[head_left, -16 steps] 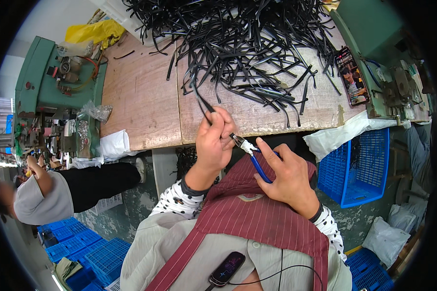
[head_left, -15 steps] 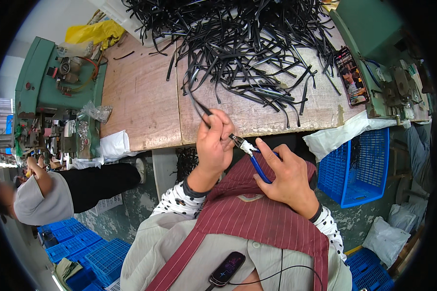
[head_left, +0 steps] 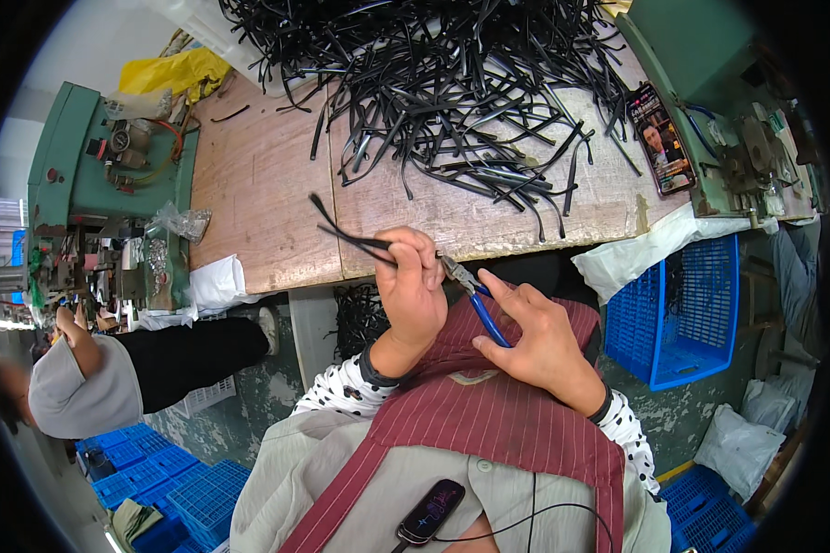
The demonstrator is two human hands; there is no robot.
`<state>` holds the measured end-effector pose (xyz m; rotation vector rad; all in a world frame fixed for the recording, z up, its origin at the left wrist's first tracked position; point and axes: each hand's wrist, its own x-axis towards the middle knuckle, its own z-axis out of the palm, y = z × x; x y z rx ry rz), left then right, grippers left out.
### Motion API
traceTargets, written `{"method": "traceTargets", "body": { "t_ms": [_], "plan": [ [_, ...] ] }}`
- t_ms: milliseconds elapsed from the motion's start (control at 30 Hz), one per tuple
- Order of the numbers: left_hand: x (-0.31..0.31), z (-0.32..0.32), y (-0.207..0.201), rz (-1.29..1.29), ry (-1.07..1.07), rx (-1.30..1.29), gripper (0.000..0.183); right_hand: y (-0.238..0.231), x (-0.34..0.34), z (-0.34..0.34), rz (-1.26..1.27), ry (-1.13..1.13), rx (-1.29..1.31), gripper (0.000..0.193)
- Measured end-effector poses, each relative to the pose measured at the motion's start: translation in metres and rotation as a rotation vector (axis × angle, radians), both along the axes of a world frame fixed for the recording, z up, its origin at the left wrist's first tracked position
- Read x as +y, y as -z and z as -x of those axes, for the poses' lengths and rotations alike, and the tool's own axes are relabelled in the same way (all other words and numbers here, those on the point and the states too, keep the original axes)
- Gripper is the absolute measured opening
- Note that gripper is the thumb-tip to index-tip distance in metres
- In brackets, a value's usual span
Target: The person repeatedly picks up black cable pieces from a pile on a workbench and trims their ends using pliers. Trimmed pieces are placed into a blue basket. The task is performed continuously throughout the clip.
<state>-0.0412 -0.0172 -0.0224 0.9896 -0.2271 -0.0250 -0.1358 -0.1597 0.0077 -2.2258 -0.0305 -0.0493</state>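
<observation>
My left hand [head_left: 413,293] is closed around black eyeglass temples [head_left: 352,238], at least two, held just off the table's front edge. Their long ends stick out to the left and fan apart. Blue-handled pliers [head_left: 489,319] lie in my right hand [head_left: 549,343], thumb on one side of the handles and fingers on the other. The metal jaws meet the near end of the temples beside my left fingertips; whether they bite on it is hard to make out. Beyond my hands, a large heap of black eyeglass temples [head_left: 461,120] spreads over the wooden table [head_left: 258,184].
Green machines [head_left: 69,157] flank the table on the left and right. A phone [head_left: 662,143] leans at the right edge. A blue crate [head_left: 678,323] stands below right, more blue crates [head_left: 207,493] lower left. Another person [head_left: 83,378] is at the far left.
The temples in my left hand have swung from pointing up toward the heap to pointing left. My left hand has turned a little; the pliers stay close to it.
</observation>
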Motion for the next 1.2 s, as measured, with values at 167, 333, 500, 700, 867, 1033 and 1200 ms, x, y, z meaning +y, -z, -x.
{"method": "traceTargets", "body": {
  "t_ms": [167, 333, 500, 700, 867, 1033, 1200],
  "plan": [
    [0.005, -0.009, -0.005, 0.127, 0.102, 0.236, 0.024, 0.004, -0.001, 0.002, -0.047, 0.024, 0.039, 0.077],
    [0.016, -0.066, 0.002, -0.341, -0.088, 0.050, 0.020, -0.003, -0.006, 0.006, -0.057, 0.031, 0.102, 0.080],
    [0.013, -0.151, 0.011, -1.371, -0.411, -0.373, 0.018, -0.004, -0.004, 0.008, -0.012, 0.018, 0.103, 0.081],
    [-0.002, -0.171, 0.025, -1.688, -0.394, -0.304, 0.014, -0.006, -0.004, 0.009, -0.029, 0.030, 0.113, 0.081],
    [0.013, -0.140, 0.017, -1.080, -0.415, -0.284, 0.006, 0.004, -0.009, 0.011, 0.017, 0.028, 0.027, 0.081],
    [0.036, -0.072, -0.016, -0.373, -0.049, 0.308, 0.005, 0.004, -0.009, 0.008, 0.045, 0.026, -0.017, 0.082],
    [0.037, -0.064, 0.005, -0.652, -0.042, 0.158, 0.016, 0.001, -0.010, 0.005, 0.042, 0.043, -0.041, 0.082]
  ]
}}
